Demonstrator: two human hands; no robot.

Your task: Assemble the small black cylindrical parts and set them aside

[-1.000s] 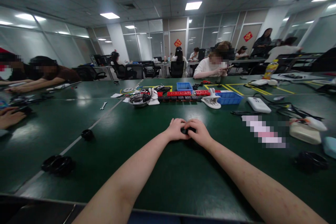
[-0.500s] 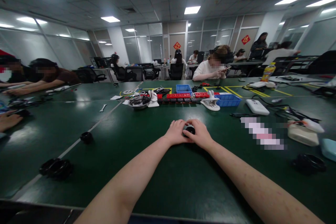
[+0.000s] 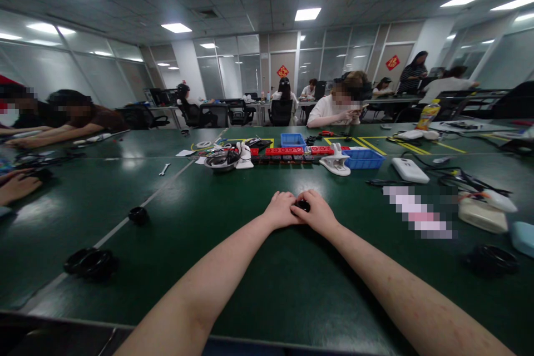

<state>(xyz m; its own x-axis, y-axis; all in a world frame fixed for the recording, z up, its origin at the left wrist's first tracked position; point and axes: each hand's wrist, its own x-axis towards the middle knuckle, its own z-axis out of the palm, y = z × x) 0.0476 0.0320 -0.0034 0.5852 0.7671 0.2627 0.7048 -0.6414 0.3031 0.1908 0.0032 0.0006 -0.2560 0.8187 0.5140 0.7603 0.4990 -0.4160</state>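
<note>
Both my arms reach forward over the green tabletop. Between my hands is a small round black part, shaped like a ring or cup, largely covered by fingers. My right hand curls round its right side, with the thumb across the front. Against its left side lies my left hand, fingers bent and closed; their tips are hidden. Similar black ring-shaped parts lie apart from my hands: one to the left, a cluster nearer on the left, and more at the right.
Beyond my hands stand a red power strip, white clamp stands, a bowl of cables and a blue bin. A wrench lies left; a white box and cables lie right. Co-workers sit around the table.
My left hand has closed in nearer to my right, and less of the round black part shows between them. The view has shifted very slightly.
</note>
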